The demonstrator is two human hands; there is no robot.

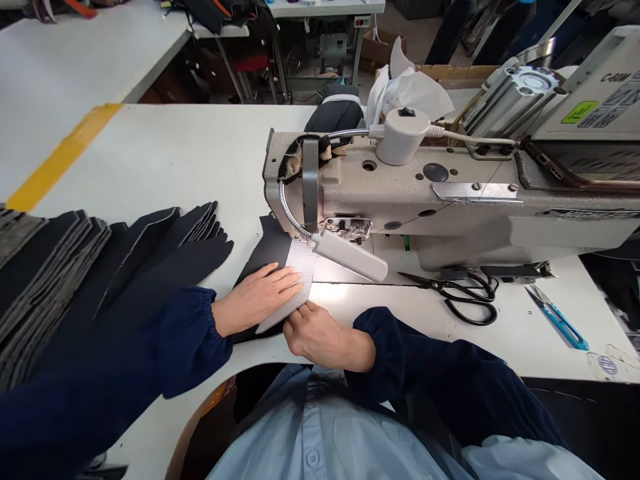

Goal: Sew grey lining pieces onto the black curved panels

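We saw the left hand lying flat, palm down, fingers straight and pressed together, on top of a grey mesh piece. The grey mesh piece lay on a black panel, both on the white worktop just in front of the needle area of the sewing machine. Its far end sat under the machine's lamp head and its near end pointed back at the person.

The right hand sat just near of that, fingers curled, thumb and forefinger pinching the near edge of the grey mesh piece. The two hands were close together, almost touching. Both wrists wore dark blue sleeve covers, with a light blue shirt below them at the near edge of the view.

To the left, a fanned stack of black cut pieces covered the worktop, its right tip near the black panel; we could not tell if they touched. A yellow stripe ran along the far left edge of the worktop.

To the right of the hands, black scissors lay flat under the machine arm, blades pointing left. Blue thread snips lay further right, apart from the scissors. White cloth was bunched up behind the machine, on the far side.
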